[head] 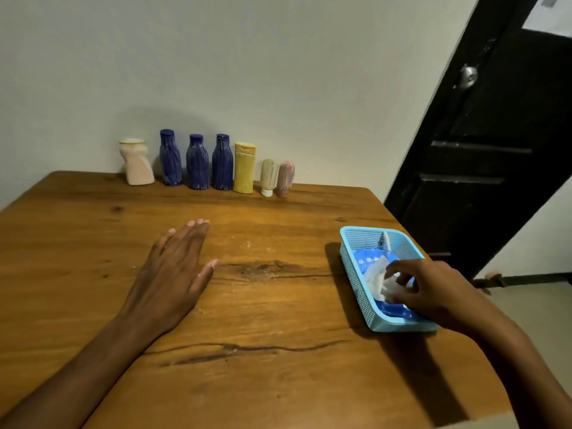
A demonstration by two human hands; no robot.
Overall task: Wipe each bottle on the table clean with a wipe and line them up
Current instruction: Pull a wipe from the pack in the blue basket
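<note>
White wipe (378, 278) crumpled in blue basket (360, 267), near-right on table (278, 351); touched by curled fingers of right hand (433, 292), seemingly pinched, grip not fully clear. No clear long axis, bunched w/ a peak pointing far-left. Left hand (173, 274) flat, fingers straight, holding nothing, resting mid-table. Seven bottles (198, 162) upright in row at far edge by wall, long axes vertical, caps up except two small ones, far-left of wipe; left hand nearer them.

No text, label, brand or number can be read on any bottle or elsewhere.
</note>
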